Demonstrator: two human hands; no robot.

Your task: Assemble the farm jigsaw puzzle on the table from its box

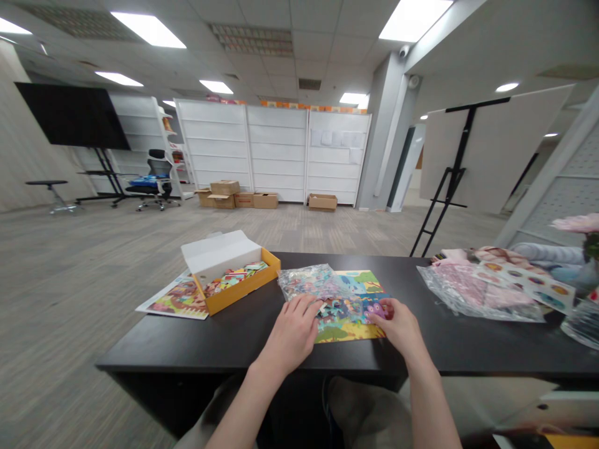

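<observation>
Forearms [253, 399] cross desk edge [346, 372]; room right of board [333, 335].

Cardboard boxes [265, 200] sit before white shelving [277, 149], right of an office chair [160, 168].

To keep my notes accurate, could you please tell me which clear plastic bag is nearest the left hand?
The bag with multicoloured contents, just beyond the left hand; the pink-filled bag lies far to the right.
</observation>
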